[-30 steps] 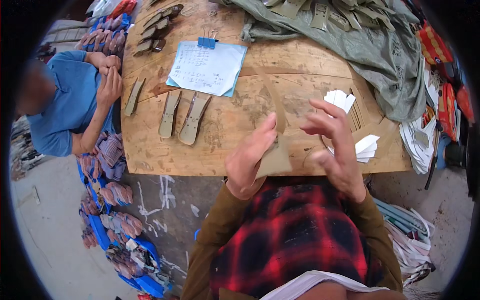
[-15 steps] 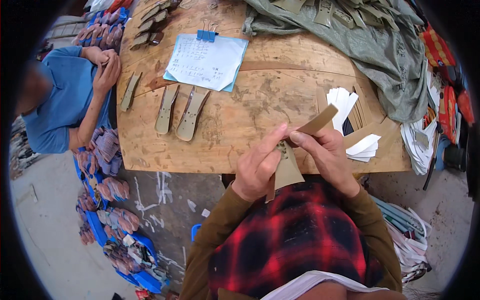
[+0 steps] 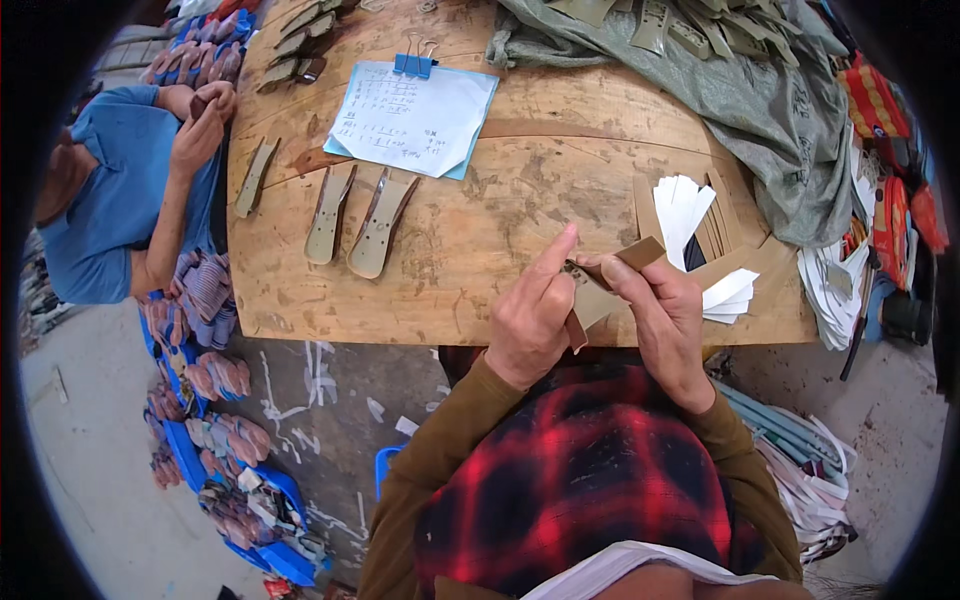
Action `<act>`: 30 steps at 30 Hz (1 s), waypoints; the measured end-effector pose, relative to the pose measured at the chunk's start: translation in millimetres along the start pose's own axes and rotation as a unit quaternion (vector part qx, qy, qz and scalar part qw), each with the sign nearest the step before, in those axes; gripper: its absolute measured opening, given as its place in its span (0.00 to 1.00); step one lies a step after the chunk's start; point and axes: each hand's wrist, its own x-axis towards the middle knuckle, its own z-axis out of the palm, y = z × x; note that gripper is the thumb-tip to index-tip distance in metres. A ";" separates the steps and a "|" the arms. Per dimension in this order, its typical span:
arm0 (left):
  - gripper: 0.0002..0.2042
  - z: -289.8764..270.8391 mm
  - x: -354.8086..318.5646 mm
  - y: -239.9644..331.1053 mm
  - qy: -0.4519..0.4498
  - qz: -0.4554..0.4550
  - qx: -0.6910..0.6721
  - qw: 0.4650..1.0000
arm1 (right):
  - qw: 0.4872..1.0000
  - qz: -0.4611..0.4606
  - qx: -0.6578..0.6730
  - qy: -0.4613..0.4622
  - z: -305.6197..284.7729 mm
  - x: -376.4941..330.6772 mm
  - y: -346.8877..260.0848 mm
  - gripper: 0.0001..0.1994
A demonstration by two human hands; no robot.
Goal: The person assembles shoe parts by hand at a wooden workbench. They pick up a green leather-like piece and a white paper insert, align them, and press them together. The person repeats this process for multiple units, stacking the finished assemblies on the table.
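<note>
Between my hands, above the table's near edge, is a khaki shaped piece (image 3: 595,301) with small holes. A brown strip (image 3: 642,253) runs along its edge, one end jutting out past my right thumb and the other hanging below my left fingers. My left hand (image 3: 532,325) grips the piece at its left side, index finger pointing up. With thumb and fingers, my right hand (image 3: 668,330) pinches the strip against the piece. Part of the piece is hidden by my fingers. Two similar pieces with dark edging, one waisted piece (image 3: 380,235) and its neighbour (image 3: 325,225), lie farther left.
White strips (image 3: 680,210) and brown strips (image 3: 715,225) lie to the right on the wooden table (image 3: 560,170). A clipped paper sheet (image 3: 410,120) lies at the back. More khaki pieces (image 3: 690,30) rest on a grey-green sack (image 3: 690,95). A co-worker (image 3: 130,200) sits at left.
The held piece has turned and its lower end has swung up to the right. My right hand has shifted slightly, and less of the strip juts out past it.
</note>
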 end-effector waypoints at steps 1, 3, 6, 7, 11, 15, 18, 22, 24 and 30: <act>0.16 -2.5 0.1 2.3 -0.016 -0.017 -0.008 1.000 | 1.000 0.015 0.011 -0.004 -2.8 -1.0 -0.3 0.10; 0.17 -3.6 -0.1 2.3 -0.029 -0.031 -0.011 0.999 | 0.999 0.023 0.028 -0.005 -4.2 -2.0 -2.3 0.11; 0.15 -1.4 -0.6 -0.3 -0.030 -0.028 0.010 0.999 | 0.999 0.019 0.042 0.001 -4.6 -3.3 -5.2 0.12; 0.15 -1.9 0.1 0.7 -0.036 -0.029 0.018 0.999 | 0.999 0.028 0.045 -0.001 -7.1 -4.3 -2.6 0.12; 0.17 1.2 -2.1 -6.2 -0.044 -0.003 0.070 0.997 | 0.994 0.062 0.087 0.012 -7.7 -5.5 -6.0 0.13; 0.15 0.1 1.6 -6.6 -0.057 0.017 0.092 0.994 | 0.994 0.070 0.084 0.008 -10.5 -6.3 -7.5 0.15; 0.13 0.9 3.2 -6.1 -0.070 0.024 0.116 0.990 | 0.990 0.084 0.113 0.003 -16.1 -4.4 -7.3 0.15; 0.12 2.6 5.1 -6.1 -0.082 0.025 0.135 0.987 | 0.990 0.085 0.111 0.004 -19.4 -4.7 -6.3 0.17; 0.12 2.6 6.4 -5.9 -0.089 0.007 0.137 0.987 | 0.992 0.069 0.105 0.019 -18.1 -7.5 -8.8 0.17; 0.10 -1.5 16.4 11.3 -0.082 -0.208 -0.035 0.974 | 0.990 -0.009 0.103 0.099 -33.4 5.0 -20.2 0.15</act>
